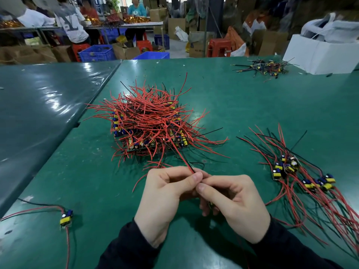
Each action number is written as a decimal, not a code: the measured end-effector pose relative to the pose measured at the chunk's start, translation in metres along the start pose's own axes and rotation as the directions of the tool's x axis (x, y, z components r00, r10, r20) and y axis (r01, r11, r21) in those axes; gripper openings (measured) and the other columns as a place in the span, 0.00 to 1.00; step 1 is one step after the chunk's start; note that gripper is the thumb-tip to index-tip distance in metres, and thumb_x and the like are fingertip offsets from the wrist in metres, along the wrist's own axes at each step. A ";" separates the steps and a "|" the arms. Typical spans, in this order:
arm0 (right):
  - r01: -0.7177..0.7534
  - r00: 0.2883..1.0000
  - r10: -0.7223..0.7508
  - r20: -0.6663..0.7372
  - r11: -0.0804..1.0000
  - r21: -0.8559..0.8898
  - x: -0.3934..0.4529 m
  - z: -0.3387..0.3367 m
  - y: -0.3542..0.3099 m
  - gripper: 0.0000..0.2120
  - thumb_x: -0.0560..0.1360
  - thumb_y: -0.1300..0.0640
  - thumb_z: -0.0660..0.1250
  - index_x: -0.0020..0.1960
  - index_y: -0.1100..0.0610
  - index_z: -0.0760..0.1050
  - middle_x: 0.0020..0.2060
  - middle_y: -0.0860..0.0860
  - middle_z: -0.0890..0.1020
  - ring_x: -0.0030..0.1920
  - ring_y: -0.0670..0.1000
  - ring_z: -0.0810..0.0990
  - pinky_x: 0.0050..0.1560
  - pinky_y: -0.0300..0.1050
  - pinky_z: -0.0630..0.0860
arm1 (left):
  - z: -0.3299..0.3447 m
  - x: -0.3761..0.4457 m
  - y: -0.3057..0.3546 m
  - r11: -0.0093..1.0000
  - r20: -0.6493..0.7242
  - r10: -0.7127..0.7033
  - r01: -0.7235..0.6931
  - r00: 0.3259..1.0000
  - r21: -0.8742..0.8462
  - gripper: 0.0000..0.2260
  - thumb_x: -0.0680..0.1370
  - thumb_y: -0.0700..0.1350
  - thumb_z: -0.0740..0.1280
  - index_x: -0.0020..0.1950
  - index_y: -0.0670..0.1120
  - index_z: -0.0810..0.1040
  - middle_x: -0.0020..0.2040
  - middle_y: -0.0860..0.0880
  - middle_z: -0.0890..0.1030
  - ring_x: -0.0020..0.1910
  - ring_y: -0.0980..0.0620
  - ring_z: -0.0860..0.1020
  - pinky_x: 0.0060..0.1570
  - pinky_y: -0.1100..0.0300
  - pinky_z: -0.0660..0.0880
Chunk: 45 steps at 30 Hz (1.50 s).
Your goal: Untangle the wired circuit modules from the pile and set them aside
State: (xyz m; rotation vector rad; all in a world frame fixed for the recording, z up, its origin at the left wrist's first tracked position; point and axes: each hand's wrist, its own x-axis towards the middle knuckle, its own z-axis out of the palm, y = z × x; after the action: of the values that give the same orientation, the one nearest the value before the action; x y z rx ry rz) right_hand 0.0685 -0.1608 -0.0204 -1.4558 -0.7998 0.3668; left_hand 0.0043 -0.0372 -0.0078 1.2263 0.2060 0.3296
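A tangled pile of circuit modules (149, 123) with red and black wires sits mid-table on the green mat. My left hand (165, 195) and my right hand (231, 199) meet just in front of it. Both pinch a red and black wire pair (182, 158) that runs taut from my fingertips up into the pile. Whatever hangs below my right palm is hidden. A set-aside group of modules (303, 177) lies to the right, wires fanned toward the near edge. A single module (66, 218) lies at the near left.
A smaller heap of wired parts (266, 67) lies far right beside a white box (318, 55). A darker table (38, 105) adjoins on the left. Beyond the far edge are blue crates, red stools, cartons and people at another bench.
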 end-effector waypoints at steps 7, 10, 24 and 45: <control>0.020 0.995 -0.020 0.099 1.000 0.000 -0.007 0.005 -0.004 0.11 0.71 0.56 0.69 0.36 0.64 0.80 0.25 0.56 0.79 0.24 0.48 0.77 0.27 0.32 0.70 | -0.020 0.009 0.013 0.989 -0.210 0.133 -0.116 0.969 0.090 0.08 0.71 0.39 0.67 0.38 0.35 0.83 0.41 0.38 0.84 0.43 0.44 0.83 0.40 0.56 0.81; 0.042 0.988 -0.039 0.150 0.999 -0.020 -0.007 0.004 -0.005 0.11 0.72 0.59 0.68 0.35 0.65 0.79 0.25 0.56 0.80 0.24 0.49 0.78 0.28 0.33 0.70 | -0.022 0.011 0.015 0.981 -0.244 0.184 -0.163 0.952 0.104 0.09 0.75 0.37 0.64 0.40 0.34 0.81 0.41 0.38 0.84 0.44 0.44 0.84 0.38 0.58 0.80; -0.048 0.964 0.044 0.261 0.999 0.009 -0.006 0.002 -0.007 0.09 0.73 0.62 0.67 0.36 0.64 0.80 0.25 0.51 0.79 0.23 0.48 0.77 0.27 0.36 0.72 | -0.026 0.011 0.022 0.972 -0.395 0.227 -0.182 0.890 0.149 0.07 0.75 0.37 0.67 0.37 0.37 0.79 0.29 0.43 0.82 0.27 0.48 0.82 0.25 0.66 0.75; -0.186 0.964 0.082 -0.254 0.890 -0.417 0.010 -0.099 -0.052 0.05 0.75 0.62 0.66 0.40 0.58 0.75 0.33 0.55 0.84 0.30 0.51 0.83 0.22 0.37 0.74 | -0.020 0.010 0.014 0.956 -0.344 0.293 -0.280 0.892 0.088 0.10 0.77 0.47 0.64 0.40 0.42 0.76 0.29 0.47 0.78 0.24 0.50 0.78 0.22 0.62 0.74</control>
State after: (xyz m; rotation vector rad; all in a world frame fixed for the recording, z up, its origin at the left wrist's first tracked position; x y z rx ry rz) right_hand 0.1291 -0.2330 0.0398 -1.9457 -0.6149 0.1159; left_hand 0.0056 -0.0120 -0.0010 1.2273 0.3435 0.8117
